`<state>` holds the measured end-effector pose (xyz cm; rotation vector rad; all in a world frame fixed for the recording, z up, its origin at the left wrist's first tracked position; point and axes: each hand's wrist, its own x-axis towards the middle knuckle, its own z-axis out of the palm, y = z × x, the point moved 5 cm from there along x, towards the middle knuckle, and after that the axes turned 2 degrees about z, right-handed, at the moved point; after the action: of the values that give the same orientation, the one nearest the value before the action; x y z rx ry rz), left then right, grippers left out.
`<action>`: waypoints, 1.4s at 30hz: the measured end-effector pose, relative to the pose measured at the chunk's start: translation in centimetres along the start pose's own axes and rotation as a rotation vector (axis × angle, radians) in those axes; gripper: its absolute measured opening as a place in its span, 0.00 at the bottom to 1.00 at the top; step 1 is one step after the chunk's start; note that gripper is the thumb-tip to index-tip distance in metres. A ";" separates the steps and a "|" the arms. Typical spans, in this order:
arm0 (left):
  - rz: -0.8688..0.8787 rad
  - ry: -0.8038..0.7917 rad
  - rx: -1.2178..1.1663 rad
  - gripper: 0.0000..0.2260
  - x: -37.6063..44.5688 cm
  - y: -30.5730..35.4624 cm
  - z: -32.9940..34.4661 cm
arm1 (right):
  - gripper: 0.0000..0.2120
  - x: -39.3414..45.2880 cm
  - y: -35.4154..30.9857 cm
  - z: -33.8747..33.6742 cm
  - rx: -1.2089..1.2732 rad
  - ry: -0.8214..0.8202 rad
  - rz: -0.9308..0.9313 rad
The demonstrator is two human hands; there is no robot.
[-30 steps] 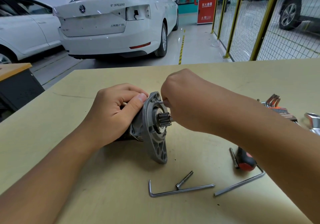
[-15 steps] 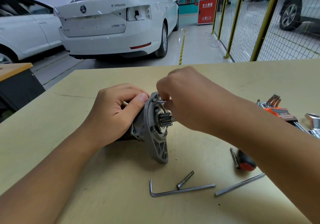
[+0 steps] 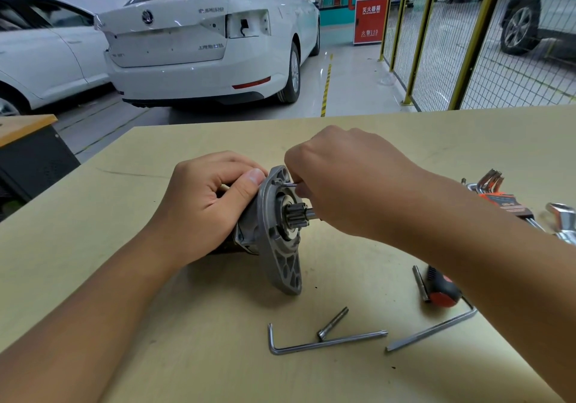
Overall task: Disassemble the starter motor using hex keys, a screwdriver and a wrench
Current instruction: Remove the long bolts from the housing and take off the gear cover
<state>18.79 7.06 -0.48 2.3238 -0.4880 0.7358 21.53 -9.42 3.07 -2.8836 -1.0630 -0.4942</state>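
— Where is the starter motor (image 3: 265, 225) sitting?

— It is lying on its side on the table (image 3: 93, 215), mid-bench, its flange facing right. The left hand (image 3: 205, 206) is wrapping the body, fingers closed around it and thumb pressing against the flange rim. The right hand (image 3: 339, 178) is pinching a thin screw (image 3: 291, 185) that is sticking out of the flange face, just above the pinion.

— How is it going to handle?

— Heavy and rigid, I am judging, cast metal with a round body that wants to roll, so the barrel is the place to be holding it, not the thin flange ear.

— And what am I counting on the bench?

— Two loose hex keys (image 3: 324, 342), one loose bolt (image 3: 332, 323), one screwdriver (image 3: 442, 289), one hex key set (image 3: 498, 198) and one wrench (image 3: 564, 218) at the right edge.
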 end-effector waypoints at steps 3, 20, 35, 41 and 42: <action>0.010 0.002 0.006 0.13 0.0 0.1 0.0 | 0.11 0.0 0.1 0.0 0.015 -0.019 -0.003; 0.004 0.003 0.010 0.13 0.0 0.2 -0.1 | 0.16 0.1 0.1 0.7 0.084 -0.043 -0.046; 0.028 0.004 0.005 0.13 0.0 0.0 0.1 | 0.18 0.1 -0.3 0.5 -0.023 0.005 -0.020; 0.012 -0.005 -0.013 0.13 -0.1 -0.3 0.2 | 0.09 -0.4 -0.1 0.0 -0.046 0.030 0.028; 0.007 -0.007 -0.019 0.13 -0.1 -0.3 0.3 | 0.11 -0.3 0.0 0.0 -0.028 0.027 0.026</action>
<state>19.03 7.14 -0.84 2.3089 -0.5036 0.7237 21.28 -9.60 2.99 -2.9019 -1.0220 -0.5490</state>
